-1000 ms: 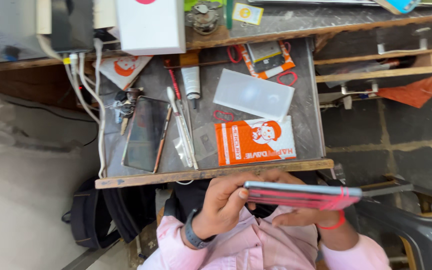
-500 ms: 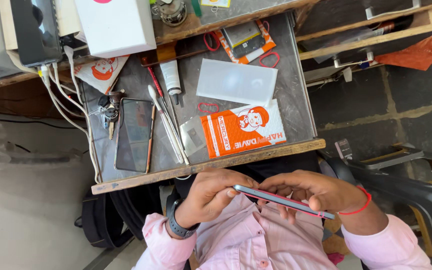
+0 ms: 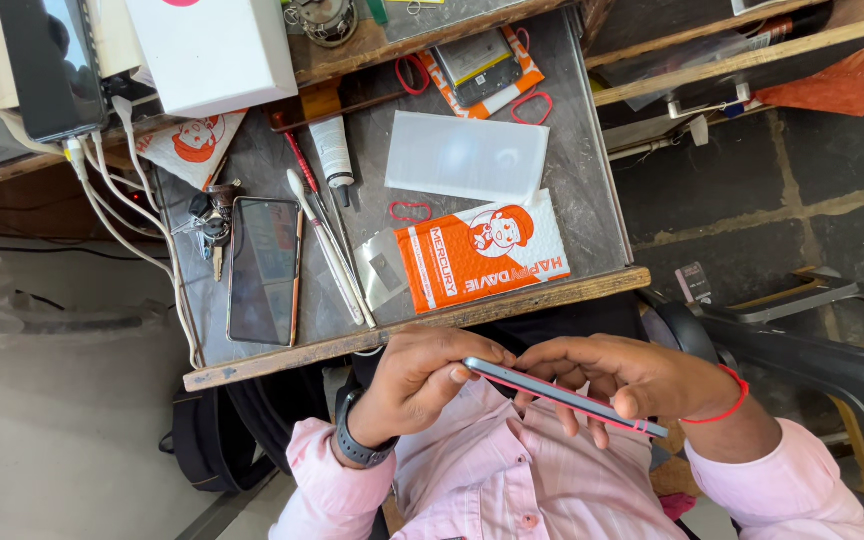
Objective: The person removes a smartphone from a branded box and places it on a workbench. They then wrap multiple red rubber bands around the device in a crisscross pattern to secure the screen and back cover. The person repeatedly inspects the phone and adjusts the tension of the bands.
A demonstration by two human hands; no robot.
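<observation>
Both hands grip a slim phone (image 3: 564, 398) edge-on over the lap, just below the bench (image 3: 422, 325), left hand (image 3: 420, 385) pinching its near end and right hand (image 3: 642, 380) closed underneath, steadying it.

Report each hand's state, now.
Left hand: closed on the phone at one end.
Right hand: closed on the same phone, other end.

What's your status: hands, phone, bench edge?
Left hand and right hand both grip the phone, held edge-on over the lap. Phone off the bench, below its front edge. Nothing between hands and bench.
</observation>
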